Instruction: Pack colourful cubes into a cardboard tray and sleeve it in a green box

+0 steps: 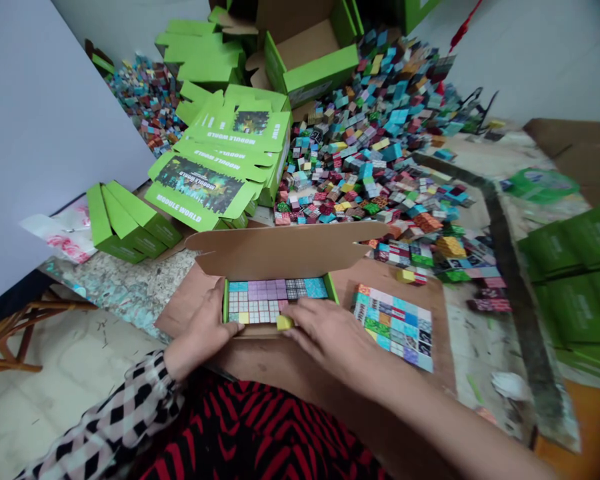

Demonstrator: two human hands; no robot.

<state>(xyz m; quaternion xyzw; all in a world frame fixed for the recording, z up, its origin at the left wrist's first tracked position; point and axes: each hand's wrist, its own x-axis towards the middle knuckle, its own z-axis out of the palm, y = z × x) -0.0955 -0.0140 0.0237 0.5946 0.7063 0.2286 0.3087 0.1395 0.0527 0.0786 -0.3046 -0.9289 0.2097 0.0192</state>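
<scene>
Here's the box (225,303), open right in front of me on a cardboard sheet (180,303) over the surface (480,347), its lid (290,250) standing up along the far side. My left hand (200,331) has it by the left end, fingers closed on the wall, thumb at the near corner. And my right hand (330,335) is over the other end, its fingers clamped on a yellow block (284,323), right at the near edge!

Now the score, as I read it from out here: the blocks (266,290) inside lie in neat rows, lilac, white grid, blue, and I see no bare bottom. The near right part hides under my right hand, so whether there's a gap there, I cannot tell. Left undone, by my judgement: that yellow block isn't settled among the rows, and the lid isn't down. Just right of the box, apart from it, lies a flat slab (395,327) of blocks in tidy ranks. Beyond, a great loose heap (370,153), piled cartons (200,187) to its left, green boxes (580,267) far right.
</scene>
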